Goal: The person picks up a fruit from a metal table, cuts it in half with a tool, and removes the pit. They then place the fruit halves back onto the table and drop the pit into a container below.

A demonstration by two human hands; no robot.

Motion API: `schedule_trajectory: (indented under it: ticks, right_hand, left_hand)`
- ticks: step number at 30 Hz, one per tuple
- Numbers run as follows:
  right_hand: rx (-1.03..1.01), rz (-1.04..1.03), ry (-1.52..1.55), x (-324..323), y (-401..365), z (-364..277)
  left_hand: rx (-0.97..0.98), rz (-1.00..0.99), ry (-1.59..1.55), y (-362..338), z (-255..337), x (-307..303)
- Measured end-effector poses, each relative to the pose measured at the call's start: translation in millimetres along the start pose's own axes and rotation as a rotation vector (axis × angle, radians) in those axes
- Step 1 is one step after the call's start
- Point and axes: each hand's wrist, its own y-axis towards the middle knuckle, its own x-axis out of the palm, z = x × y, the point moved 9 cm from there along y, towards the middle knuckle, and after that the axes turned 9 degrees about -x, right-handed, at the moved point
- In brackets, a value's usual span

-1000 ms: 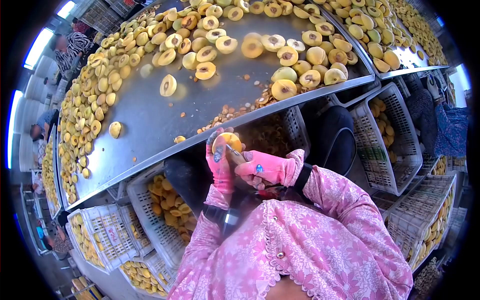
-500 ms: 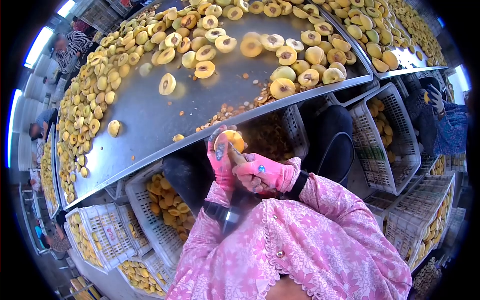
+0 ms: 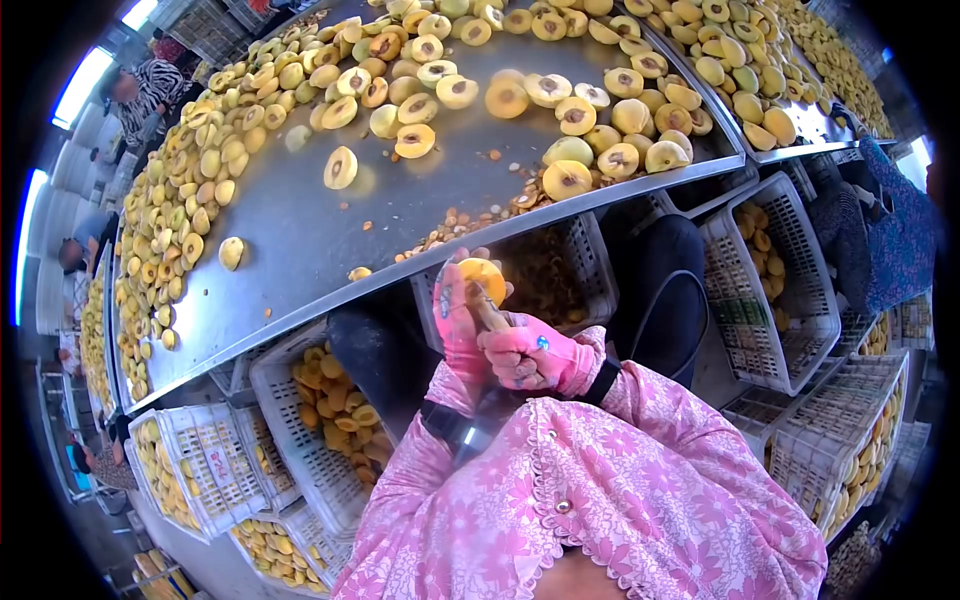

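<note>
A yellow peach half (image 3: 482,282) rests in my left hand (image 3: 455,318), whose pink-gloved fingers curl around it in front of the table's near edge. My right hand (image 3: 535,354), also gloved in pink, is closed around a small pitting tool (image 3: 490,314) with a brownish shaft. The tool points up against the cut face of the peach; its tip is hidden there. Below both hands, partly behind them, is a crate (image 3: 597,262) holding dark scraps.
The metal table (image 3: 290,235) carries many peach halves (image 3: 340,168) and loose pits (image 3: 455,222) along its near edge. White crates of peaches (image 3: 285,400) stand left of my legs, and another crate (image 3: 780,340) stands to the right. A co-worker in a blue patterned top (image 3: 900,250) is at the right.
Both hands have shifted slightly right with the peach half and tool, and the peach has tilted. The co-worker at the right now reaches an arm toward the neighbouring table.
</note>
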Motion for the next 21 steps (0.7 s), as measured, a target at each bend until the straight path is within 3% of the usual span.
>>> schedule_trajectory:
  ticks: [7, 10, 16, 17, 19, 21]
  right_hand:
    - [-0.009, 0.065, -0.004, 7, -5, -1]
    - [0.035, -0.045, 0.297, 8, -2, 7]
    - [0.052, -0.086, 0.335, 16, -6, 7]
    - [0.027, -0.095, 0.27, 17, -8, 5]
    - [-0.023, -0.114, 0.139, 22, -13, -2]
    - [-0.071, -0.046, 0.003, 27, -20, -6]
  left_hand:
    - [-0.024, 0.027, -0.045, -6, -2, 3]
    - [-0.046, 0.044, -0.092, -9, -4, 5]
    - [-0.057, 0.061, -0.155, -16, 1, 13]
    - [-0.054, 0.068, -0.163, -17, 2, 13]
    - [-0.308, -0.157, -0.598, -4, -20, 3]
    - [-0.137, 0.01, -0.389, 0, -9, -27]
